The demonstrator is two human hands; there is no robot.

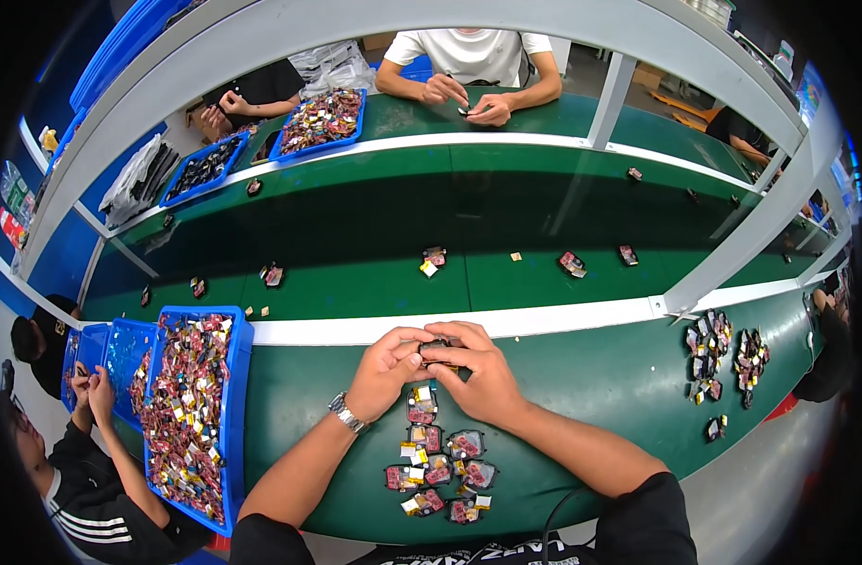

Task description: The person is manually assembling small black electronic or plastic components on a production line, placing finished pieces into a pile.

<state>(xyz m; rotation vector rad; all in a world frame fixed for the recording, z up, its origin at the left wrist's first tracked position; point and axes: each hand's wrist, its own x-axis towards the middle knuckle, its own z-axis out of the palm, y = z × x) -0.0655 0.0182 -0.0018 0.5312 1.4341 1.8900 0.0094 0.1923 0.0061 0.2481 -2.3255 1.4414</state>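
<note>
Both my hands meet at the middle of the green bench, close to the white rail. Between them they grip a small black plastic housing (436, 349), mostly covered by the fingers. My left hand (386, 372), with a metal watch on its wrist, pinches the housing from the left. My right hand (483, 375) curls over it from the right. Just below my hands lie several small black housings (438, 469) with red circuit boards, white pads and yellow tape bits, loosely grouped on the bench.
A blue bin (235, 414) heaped with small red circuit assemblies stands left of my left arm. Beyond the white rail (563, 308), a green conveyor belt (355, 294) carries scattered housings. More housings (708, 353) lie in clusters at the right. Co-workers sit opposite and at the left.
</note>
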